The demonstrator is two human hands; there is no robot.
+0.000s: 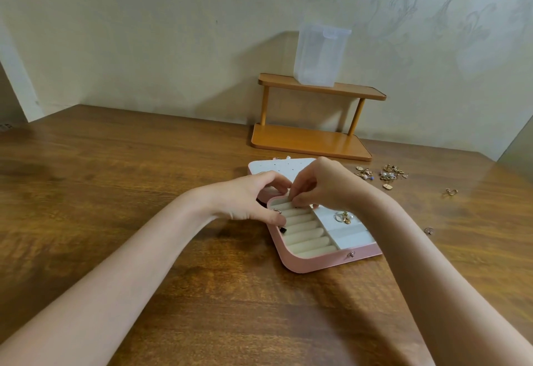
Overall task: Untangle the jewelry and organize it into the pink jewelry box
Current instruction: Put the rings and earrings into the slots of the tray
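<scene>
**woodgrain_fan:** Dark brown wooden table [144, 178] with a glossy, streaky grain, backed by a cream wall with a faint swirly floral pattern at the right. What's going on at the middle of it?

**ringroll_22:** Going left to right: the left hand [251, 195] has its fingers curled over the left rim of the pink jewelry box [323, 262], gripping that side. The box lies open near the middle of the table, rounded corners, smooth pink shell, cream padded ring rolls [305, 236] in rows on its left half and white flat compartments on its right. Its white lid panel [277, 168], dotted with little holes, lies flat toward the far edge.

**woodgrain_fan:** And the other hand?

**ringroll_22:** The right hand [320, 184] is pinched at the fingertips right above the top ring rolls, touching the left hand's fingers. Whatever it's pinching is too small to make out. A few gold rings [343, 217] sit in one white compartment.

**woodgrain_fan:** Rest of the jewelry?

**ringroll_22:** A tangled gold pile [383, 175] lies toward the far right edge, a couple of loose pieces further right. Behind the box, at the far edge, an orange-brown two-tier wooden shelf [311, 140] carries a frosted plastic container [320, 57].
</scene>
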